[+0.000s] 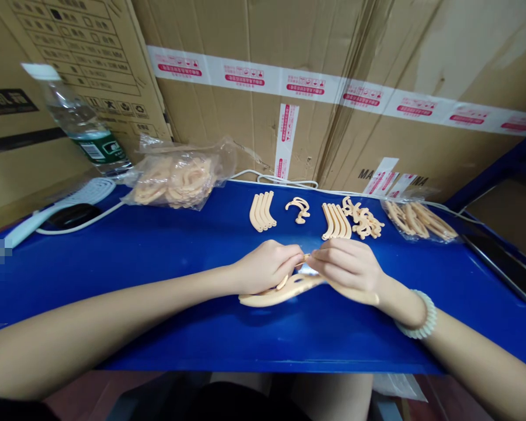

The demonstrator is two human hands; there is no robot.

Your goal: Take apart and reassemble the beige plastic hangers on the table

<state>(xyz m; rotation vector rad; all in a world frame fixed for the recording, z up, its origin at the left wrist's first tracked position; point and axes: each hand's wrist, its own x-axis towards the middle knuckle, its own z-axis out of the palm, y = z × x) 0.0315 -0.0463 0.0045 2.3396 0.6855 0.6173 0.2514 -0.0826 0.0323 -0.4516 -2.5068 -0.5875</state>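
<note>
Both hands meet above the blue table, close to its front edge. Fingers bent, my left hand (269,266) pinches one side of a small beige plastic piece (305,258). From the other side the closed fingers of my right hand (348,263) grip the same piece, most of which is hidden. Just under the hands runs a long, curved beige piece with slots, like a clothes hanger's body (293,289); my right hand covers part of it. Whether the hands also bear on it, I cannot tell. Beyond lie rows of curved arms (263,211) (336,222) and hook-shaped parts (298,209).
A heap of small hooks (366,222) lies beside the right row. Bagged beige parts sit at left (175,178) and right (421,221). A bottle (81,120), a white handheld fan-like thing (79,196), a cable (289,182) and a phone (508,266) are around; cardboard boxes (245,123) stand behind.
</note>
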